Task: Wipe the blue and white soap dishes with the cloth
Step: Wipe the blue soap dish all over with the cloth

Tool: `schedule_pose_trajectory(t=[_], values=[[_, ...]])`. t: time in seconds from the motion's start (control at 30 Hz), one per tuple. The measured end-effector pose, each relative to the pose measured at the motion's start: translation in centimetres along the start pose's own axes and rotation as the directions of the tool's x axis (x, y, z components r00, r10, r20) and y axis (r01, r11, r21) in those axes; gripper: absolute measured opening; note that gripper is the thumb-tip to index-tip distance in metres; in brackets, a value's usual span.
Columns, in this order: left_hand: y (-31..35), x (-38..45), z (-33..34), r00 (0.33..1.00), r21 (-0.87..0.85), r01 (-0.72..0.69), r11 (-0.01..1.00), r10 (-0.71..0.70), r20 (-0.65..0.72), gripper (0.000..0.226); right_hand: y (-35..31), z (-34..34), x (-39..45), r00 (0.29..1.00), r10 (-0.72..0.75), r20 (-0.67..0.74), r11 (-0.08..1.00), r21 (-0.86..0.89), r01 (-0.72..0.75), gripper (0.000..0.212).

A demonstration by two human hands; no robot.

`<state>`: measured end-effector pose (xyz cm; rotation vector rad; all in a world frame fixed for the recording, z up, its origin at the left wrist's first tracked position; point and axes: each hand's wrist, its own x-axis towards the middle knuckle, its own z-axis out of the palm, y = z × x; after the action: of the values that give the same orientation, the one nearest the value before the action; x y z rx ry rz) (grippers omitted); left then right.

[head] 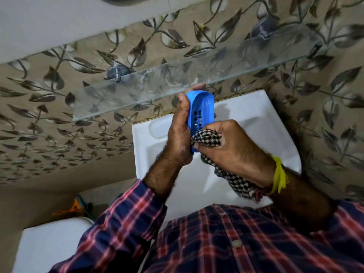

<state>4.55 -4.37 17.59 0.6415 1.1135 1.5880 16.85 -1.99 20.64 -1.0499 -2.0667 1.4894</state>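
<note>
My left hand (pixel 178 134) grips a blue soap dish (pixel 202 109) from its left side, holding it on edge above the white washbasin (pixel 275 119). The dish's slotted inside faces right. My right hand (pixel 228 142) is shut on a bunched black-and-white checked cloth (pixel 206 138) and presses it against the lower end of the blue dish. The rest of the cloth (pixel 236 184) hangs down under my right wrist. No white soap dish shows in this view.
A glass shelf (pixel 157 89) on dark brackets juts from the leaf-patterned wall just above the dish. A white toilet cistern (pixel 51 247) stands at the lower left, with an orange object (pixel 72 208) behind it.
</note>
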Motion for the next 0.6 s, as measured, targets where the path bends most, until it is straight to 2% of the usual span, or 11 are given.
schedule_pose_trajectory(t=[0.07, 0.17, 0.23, 0.3, 0.4, 0.5, 0.6], values=[[-0.1, -0.2, -0.1, 1.0, -0.009, 0.004, 1.0, -0.004, -0.016, 0.051, 0.3, -0.2, -0.1, 1.0, -0.007, 0.028, 0.999, -0.036, 0.008, 0.011], [0.2, -0.2, -0.2, 0.999, -0.021, 0.022, 1.0, -0.023, -0.025, 0.052, 0.1, 0.0, -0.6, 0.99, -0.141, 0.018, 0.973, -0.184, 0.142, 0.006], [0.7, -0.1, -0.3, 0.999, 0.005, 0.03, 1.0, -0.03, -0.026, 0.052, 0.4, 0.1, -1.0, 0.973, -0.223, 0.054, 0.911, -0.344, 0.228, 0.02], [0.6, -0.1, -0.3, 0.999, 0.021, 0.038, 0.999, -0.038, -0.034, 0.051, 0.6, 0.2, -1.4, 0.972, -0.228, 0.052, 0.855, -0.467, 0.226, 0.028], [0.2, -0.2, -0.6, 0.995, -0.004, 0.043, 0.999, -0.043, -0.086, 0.051, 0.3, 0.7, -1.8, 0.956, -0.29, 0.046, 0.836, -0.474, 0.277, 0.032], [0.9, -0.1, -0.8, 0.996, 0.005, 0.015, 1.0, -0.015, -0.089, 0.051, 0.4, 0.3, -1.6, 0.914, -0.397, 0.085, 0.748, -0.547, 0.376, 0.038], [0.8, -0.1, -0.7, 0.993, 0.049, -0.023, 0.999, 0.029, -0.112, 0.05, 0.7, 0.0, -1.8, 0.922, -0.381, 0.067, 0.714, -0.612, 0.34, 0.042]])
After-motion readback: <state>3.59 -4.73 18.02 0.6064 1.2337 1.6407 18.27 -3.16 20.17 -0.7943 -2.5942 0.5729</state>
